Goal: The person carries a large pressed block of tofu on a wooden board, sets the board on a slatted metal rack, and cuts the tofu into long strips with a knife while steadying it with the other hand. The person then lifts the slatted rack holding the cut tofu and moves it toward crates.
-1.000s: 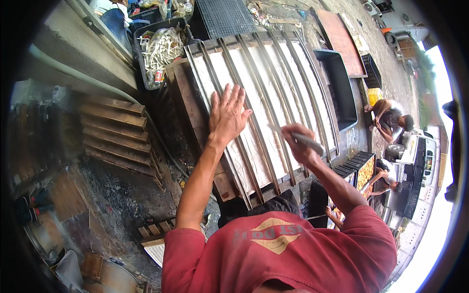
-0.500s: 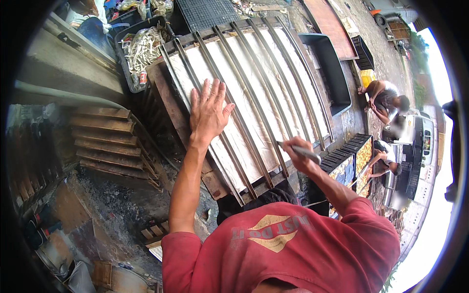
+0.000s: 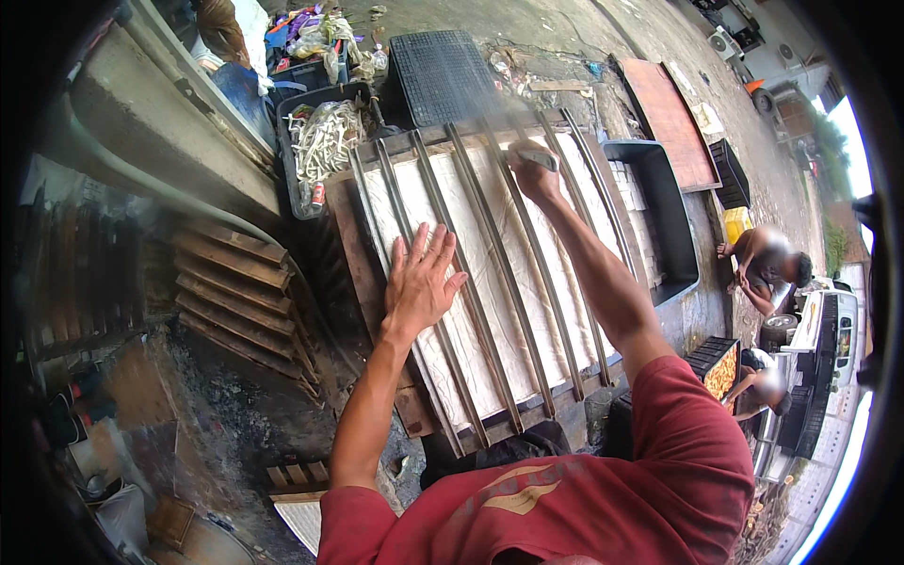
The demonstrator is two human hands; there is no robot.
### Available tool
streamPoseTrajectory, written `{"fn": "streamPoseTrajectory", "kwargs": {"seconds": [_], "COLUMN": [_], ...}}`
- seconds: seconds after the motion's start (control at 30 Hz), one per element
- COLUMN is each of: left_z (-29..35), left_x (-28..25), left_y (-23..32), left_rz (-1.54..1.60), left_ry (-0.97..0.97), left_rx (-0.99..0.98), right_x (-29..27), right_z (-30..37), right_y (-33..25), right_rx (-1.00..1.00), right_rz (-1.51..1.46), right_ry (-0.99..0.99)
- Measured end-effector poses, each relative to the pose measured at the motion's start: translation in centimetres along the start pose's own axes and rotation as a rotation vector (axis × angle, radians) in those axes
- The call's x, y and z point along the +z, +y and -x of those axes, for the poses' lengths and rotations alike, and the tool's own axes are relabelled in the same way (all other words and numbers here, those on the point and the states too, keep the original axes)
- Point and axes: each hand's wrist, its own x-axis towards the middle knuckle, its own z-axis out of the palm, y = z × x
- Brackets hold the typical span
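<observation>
Bars [image 3: 508, 266] of metal lie side by side over a creased white slab [image 3: 484, 256], strips of white showing between them; their near-even spacing appears intended to give straight guide edges. The slab rests on a wooden board [image 3: 412, 411] directly in front of the person, the bars running from near edge to far edge.

Left hand [image 3: 419, 290]: open, palm down, fingers slightly spread, resting on the left part of the barred surface and gripping nothing. Its placement is judged to steady the bars against shifting.

Right hand [image 3: 533, 181]: closed firmly around a grey-handled tool [image 3: 540, 159] over the far part of the slab. The working end is blurred, so contact with slab or bar cannot be confirmed.

A black tub [image 3: 685, 247] containing pale blocks [image 3: 633, 196] stands just beside the board's right side, presumably for easy reach.
</observation>
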Motion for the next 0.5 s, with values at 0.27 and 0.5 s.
{"fn": "streamPoseTrajectory", "kwargs": {"seconds": [0.27, 0.5], "left_z": [-0.1, 0.0], "left_x": [-0.2, -0.5], "left_y": [-0.4, 0.0], "left_rz": [0.017, 0.027], "left_ry": [-0.039, -0.031], "left_rx": [-0.001, -0.007], "right_x": [-22.6, -7.3], "right_z": [31.9, 2.4], "right_y": [-5.8, 1.4], "right_rx": [0.423, -0.236], "right_rz": [0.205, -0.067], "right_ry": [-0.493, 0.168]}}
